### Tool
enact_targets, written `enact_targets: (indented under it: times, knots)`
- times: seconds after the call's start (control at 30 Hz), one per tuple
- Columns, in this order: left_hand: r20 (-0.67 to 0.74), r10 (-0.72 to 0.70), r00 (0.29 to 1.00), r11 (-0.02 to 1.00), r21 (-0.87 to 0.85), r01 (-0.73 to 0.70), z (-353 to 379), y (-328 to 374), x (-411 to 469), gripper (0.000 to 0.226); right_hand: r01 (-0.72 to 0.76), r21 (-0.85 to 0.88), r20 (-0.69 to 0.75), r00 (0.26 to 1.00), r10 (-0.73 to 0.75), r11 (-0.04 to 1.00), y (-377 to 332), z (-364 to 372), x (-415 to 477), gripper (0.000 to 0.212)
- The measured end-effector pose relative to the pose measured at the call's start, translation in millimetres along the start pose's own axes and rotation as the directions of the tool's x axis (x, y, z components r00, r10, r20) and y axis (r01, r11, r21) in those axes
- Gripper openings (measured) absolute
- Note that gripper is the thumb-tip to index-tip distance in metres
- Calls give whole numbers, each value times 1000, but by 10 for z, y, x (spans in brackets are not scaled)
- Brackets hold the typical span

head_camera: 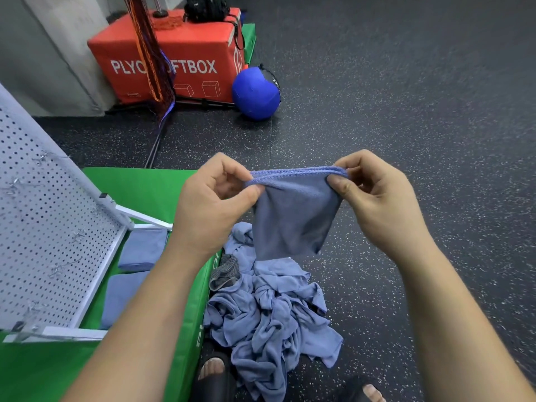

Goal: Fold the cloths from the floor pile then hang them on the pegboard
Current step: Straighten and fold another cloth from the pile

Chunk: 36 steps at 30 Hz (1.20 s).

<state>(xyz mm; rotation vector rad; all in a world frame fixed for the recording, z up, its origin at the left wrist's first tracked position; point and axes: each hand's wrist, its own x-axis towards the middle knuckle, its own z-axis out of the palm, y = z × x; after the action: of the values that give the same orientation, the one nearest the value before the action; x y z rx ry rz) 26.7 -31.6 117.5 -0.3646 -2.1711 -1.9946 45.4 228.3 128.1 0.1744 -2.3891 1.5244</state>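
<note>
Cloth (pixel 293 216): blue, doubled, hanging above the floor pile (pixel 269 311); top hem pinched by left hand (pixel 214 204) and right hand (pixel 377 198). Risk: loose pinches let layers slip, skewing the fold.

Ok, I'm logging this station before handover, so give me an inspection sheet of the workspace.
Surface: speckled dark floor; green mat.
Job's things: blue cloth held up over the cloth pile; two folded cloths on the mat; pegboard bare of cloths where visible.
Clutter: grey knit item at the pile's edge.
Hands: left hand and right hand each pinch the cloth's top hem.
Cables: cords hang before the red box.
Surroundings: blue ball, black bag on the box.
</note>
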Motion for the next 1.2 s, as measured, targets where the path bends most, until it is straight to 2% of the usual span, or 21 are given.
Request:
enact_targets:
  times: [0.17, 0.3, 0.4, 0.5, 0.57, 0.6, 0.63, 0.7, 0.73, 0.93, 1.03, 1.2]
  knots:
    - [62, -5, 998, 1000, -19, 6, -73, 18, 18, 21, -15, 21, 24, 1000, 14, 1000, -18, -11, 0, 7]
    - [115, 34, 993, 976, 211, -58, -120, 7, -6, 15, -85, 9, 119, 989, 83, 996, -71, -52, -14, 5]
    - [183, 49, 982, 933, 344, -111, -102, 41, -25, 13, -172, -115, 100, 978, 183, 978, -80, -50, -25, 10]
    - [295, 52, 954, 829, 519, -206, -118, 97, -31, 15, -171, -247, 24, 983, 183, 954, -74, -8, -36, 11]
    - [334, 60, 941, 750, 606, -263, -125, 127, -37, 14, -149, -267, 8, 988, 157, 952, -93, 24, -47, 10]
    - [327, 61, 943, 755, 603, -258, -115, 129, -39, 13, -136, -260, 3, 990, 142, 956, -105, 30, -51, 9]
    - [296, 39, 954, 811, 549, -203, -97, 124, -38, 14, -123, -258, -1, 992, 127, 958, -115, 30, -50, 8]
    - [217, -52, 975, 937, 348, -28, -70, 104, -24, 19, -105, -268, -3, 994, 108, 958, -129, 20, -48, 6]
    - [190, -83, 978, 965, 262, 31, -69, 95, -16, 19, -101, -274, -1, 994, 105, 957, -131, 20, -48, 6]
    - [142, -121, 983, 993, 31, 117, -72, 20, 30, 25, -134, -252, 42, 988, 149, 958, -153, 29, -61, 7]
    - [210, -112, 971, 994, 26, 109, -53, 42, 14, 30, -125, -267, 128, 978, 164, 956, -171, 8, -71, 11]
    - [354, -93, 931, 986, 166, 35, 51, 35, -63, 27, -12, -322, 398, 906, 147, 947, -179, 91, -123, 39]
